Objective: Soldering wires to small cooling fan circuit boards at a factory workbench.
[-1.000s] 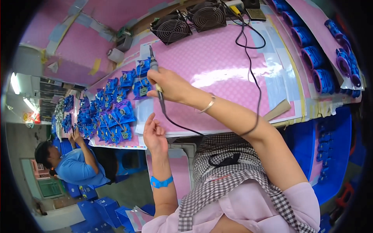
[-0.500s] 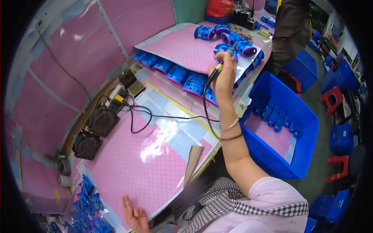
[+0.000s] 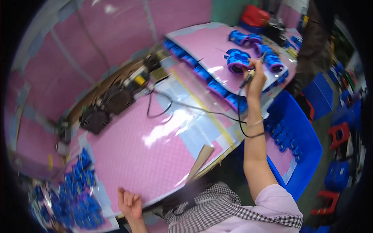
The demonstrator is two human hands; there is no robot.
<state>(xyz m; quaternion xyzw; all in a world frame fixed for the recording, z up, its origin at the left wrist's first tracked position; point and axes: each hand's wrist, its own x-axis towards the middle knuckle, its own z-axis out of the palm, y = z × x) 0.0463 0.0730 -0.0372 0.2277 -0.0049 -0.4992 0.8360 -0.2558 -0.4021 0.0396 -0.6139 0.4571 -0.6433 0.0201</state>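
My right hand is raised over the far right shelf, closed round a pen-shaped soldering iron with a black cable. Its fingertips are at the right edge of a blue and purple ring-shaped housing; blur hides whether they grip it. Several similar housings lie just beyond, on the pink-covered shelf. Down at the near left, my left hand hovers over the edge of the pink worktop, fingers loosely curled and apart, nothing seen in it.
Small blue parts are heaped at the near left. Two black fans stand along the back wall. More housings sit under the shelf. A blue bin with blue parts is at my right, and a cardboard strip lies at the front edge.
The view has swung left, shifting the scene rightward. A ring-shaped housing now sits apart from the group, at my right fingertips. My left fingers have curled more.
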